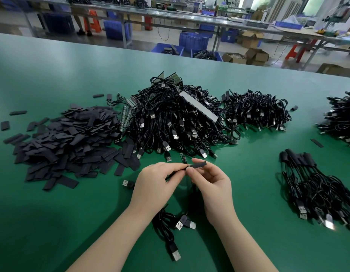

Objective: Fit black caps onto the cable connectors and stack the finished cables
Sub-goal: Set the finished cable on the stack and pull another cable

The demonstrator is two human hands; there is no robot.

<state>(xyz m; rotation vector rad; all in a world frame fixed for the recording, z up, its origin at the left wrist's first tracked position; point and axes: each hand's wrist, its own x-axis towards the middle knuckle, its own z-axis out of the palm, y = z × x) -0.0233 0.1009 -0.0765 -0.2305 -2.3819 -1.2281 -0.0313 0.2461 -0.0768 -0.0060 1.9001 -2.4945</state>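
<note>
Now: both hands on one black cap

Just above the green tabletop [52, 213], the left hand [154, 185] and the right hand [213, 185] meet at a single black cap [197, 165]. The right hand pinches the cap between thumb and forefinger, its free end sticking out past the fingers to the right. The left hand's fingers are curled round the black piece that runs into the cap from the left; whether that is the connector itself cannot be made out.

Below the hands, between the wrists, a few loose cables [170, 228] lie on the tabletop with their USB plugs bare. Beyond the left hand, to its left, spreads a heap of flat caps [72, 142]. Straight ahead of both hands sits a big tangle of cables [170, 118], with a smaller pile [256, 110] behind the right hand. Well to the right of the right hand lies a neater stack [311, 185], capped ends together at its far side.
</note>
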